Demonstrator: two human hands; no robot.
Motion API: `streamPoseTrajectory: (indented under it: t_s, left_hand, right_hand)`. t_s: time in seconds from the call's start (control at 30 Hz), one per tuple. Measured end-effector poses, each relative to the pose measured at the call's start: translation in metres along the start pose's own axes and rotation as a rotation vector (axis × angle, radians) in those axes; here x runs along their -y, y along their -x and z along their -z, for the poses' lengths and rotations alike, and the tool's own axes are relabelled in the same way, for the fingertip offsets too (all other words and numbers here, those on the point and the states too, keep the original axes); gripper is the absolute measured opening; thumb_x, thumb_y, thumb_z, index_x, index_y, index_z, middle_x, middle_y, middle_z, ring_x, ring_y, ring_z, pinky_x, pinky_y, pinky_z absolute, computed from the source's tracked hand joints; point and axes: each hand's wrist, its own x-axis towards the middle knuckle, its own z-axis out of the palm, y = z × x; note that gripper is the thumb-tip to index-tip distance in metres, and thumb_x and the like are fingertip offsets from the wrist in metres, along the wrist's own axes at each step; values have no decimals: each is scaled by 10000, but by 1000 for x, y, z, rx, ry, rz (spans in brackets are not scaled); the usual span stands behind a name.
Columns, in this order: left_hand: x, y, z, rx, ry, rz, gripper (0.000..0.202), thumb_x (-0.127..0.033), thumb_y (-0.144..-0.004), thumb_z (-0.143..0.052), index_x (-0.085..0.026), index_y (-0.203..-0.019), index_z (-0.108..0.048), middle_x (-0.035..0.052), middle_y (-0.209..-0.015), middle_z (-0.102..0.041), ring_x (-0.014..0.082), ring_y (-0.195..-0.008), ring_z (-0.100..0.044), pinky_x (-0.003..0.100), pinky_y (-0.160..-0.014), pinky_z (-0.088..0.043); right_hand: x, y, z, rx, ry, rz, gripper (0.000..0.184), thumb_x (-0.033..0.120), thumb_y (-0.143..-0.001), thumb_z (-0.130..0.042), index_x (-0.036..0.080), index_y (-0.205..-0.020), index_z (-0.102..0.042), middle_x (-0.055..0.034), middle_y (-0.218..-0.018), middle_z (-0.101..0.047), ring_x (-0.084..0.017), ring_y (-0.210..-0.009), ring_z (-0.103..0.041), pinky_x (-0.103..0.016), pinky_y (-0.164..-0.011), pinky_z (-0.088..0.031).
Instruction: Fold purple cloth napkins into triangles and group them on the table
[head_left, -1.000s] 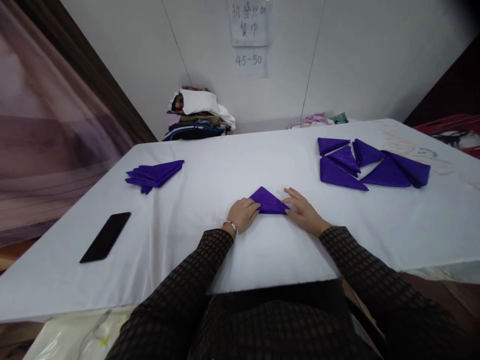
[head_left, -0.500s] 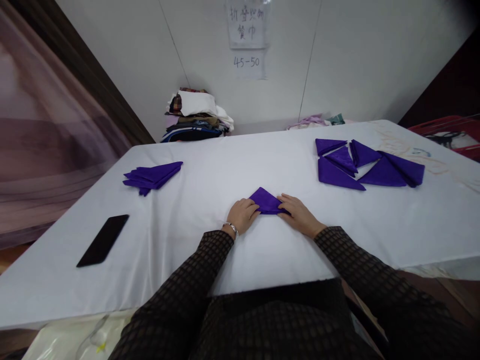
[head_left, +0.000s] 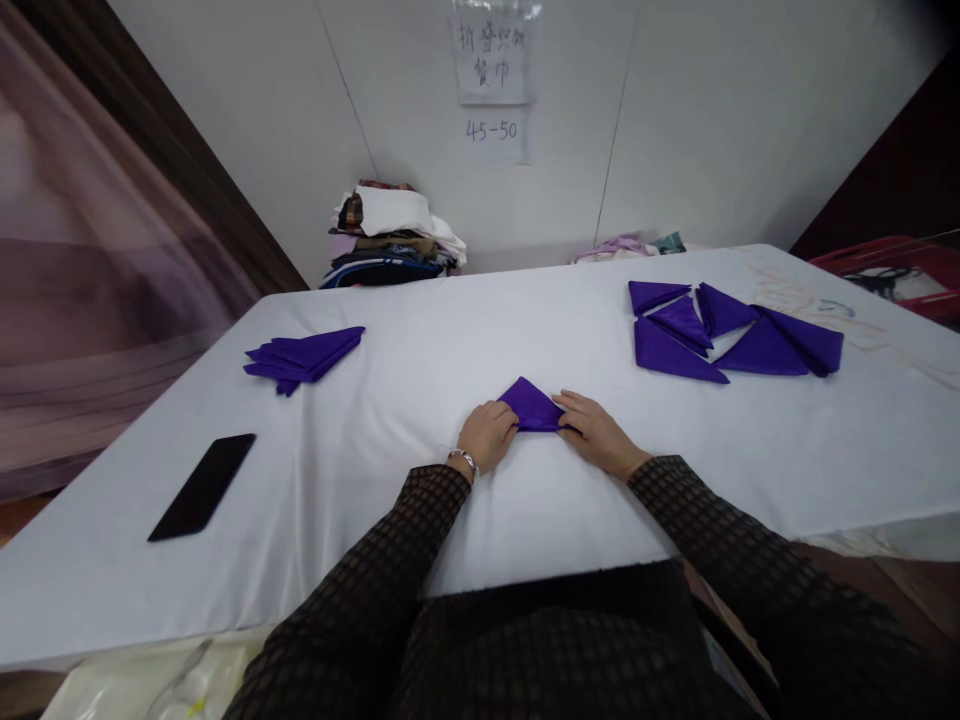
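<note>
A purple cloth napkin (head_left: 531, 404) folded into a small triangle lies on the white table (head_left: 420, 400) right in front of me. My left hand (head_left: 488, 434) has its fingers curled onto the napkin's left corner. My right hand (head_left: 596, 432) lies flat, fingers stretched over the right corner. A stack of folded purple napkins (head_left: 304, 353) rests at the left. Several purple triangles (head_left: 731, 332) are spread out at the right.
A black phone (head_left: 202, 486) lies near the table's left front edge. A pile of folded clothes (head_left: 394, 234) sits beyond the far edge by the wall. A red crate (head_left: 896, 274) stands past the right end. Paper signs (head_left: 491, 80) hang on the wall.
My right hand has slid left over the napkin, covering more of its right side, so the visible triangle is narrower. My left hand stays at the left corner.
</note>
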Motion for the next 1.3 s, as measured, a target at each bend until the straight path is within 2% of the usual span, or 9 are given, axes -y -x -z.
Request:
streamPoseTrajectory:
  t_s: [0.2,0.47,0.6,0.73,0.8,0.9,1.0,1.1,1.3]
  left_hand:
    - [-1,4,3,-29,95,14,119,-144,-810,-533,-203,-866,-621,40,-963,-627,177,-914,-536,346,-801,-433]
    - [5,19,9,-73,155,62,191,-146,-786,-571,-247,-902,-684,23,-985,-640,178,-961,-553,366,-834,-437]
    - [4,15,13,-56,183,112,143,-279,-832,-564,-240,-849,-700,24,-939,-650,174,-921,-563,358,-822,-438]
    - [-2,-5,14,29,56,185,372,-423,-876,-481,-192,-641,-652,43,-765,-628,177,-767,-558,337,-696,-432]
    - [-6,-17,11,68,-54,230,443,-496,-863,-462,-177,-600,-620,61,-703,-599,195,-726,-552,341,-649,-419]
    - [-11,-29,5,57,-149,224,392,-512,-838,-497,-166,-709,-630,88,-773,-604,225,-784,-558,354,-669,-421]
    - [-9,-30,-2,14,-132,108,277,-402,-838,-553,-189,-1005,-609,99,-1042,-612,242,-966,-536,379,-783,-424]
    - [-3,-26,-9,24,-56,44,368,-319,-870,-517,-243,-1229,-498,73,-1262,-546,234,-1146,-469,406,-900,-394]
    - [1,-24,-16,108,-15,51,390,-289,-922,-387,-226,-1303,-439,56,-1383,-465,213,-1291,-360,426,-997,-342]
  right_hand:
    - [-3,0,-1,1,-38,-56,122,189,-822,-540,222,-811,-657,-70,-1269,-561,-238,-1261,-420,-485,-1027,-375]
    - [-7,3,-1,-6,-71,-54,137,202,-824,-548,224,-826,-683,-79,-1272,-562,-251,-1262,-421,-497,-1007,-394]
    - [-5,5,0,-14,-66,-43,154,203,-828,-549,227,-865,-697,-82,-1273,-563,-262,-1271,-410,-502,-1007,-390]
    - [-4,6,1,-15,-9,-12,156,202,-834,-553,221,-879,-702,-87,-1279,-557,-273,-1281,-394,-503,-1003,-389]
    - [-3,7,2,-13,13,-2,158,202,-834,-556,222,-887,-704,-87,-1288,-550,-280,-1284,-388,-514,-1000,-385]
    - [-1,8,3,-11,38,8,173,204,-838,-556,229,-924,-704,-88,-1294,-544,-287,-1285,-385,-528,-992,-385]
    - [2,10,3,-1,74,19,200,198,-849,-539,233,-969,-696,-91,-1306,-533,-292,-1288,-380,-532,-984,-389]
    - [7,15,4,42,122,8,248,176,-871,-490,237,-1028,-672,-85,-1347,-494,-286,-1305,-354,-532,-987,-381]
    - [22,14,15,170,200,-50,335,284,-895,-475,216,-1211,-560,-102,-1403,-424,-283,-1348,-268,-543,-1056,-274]
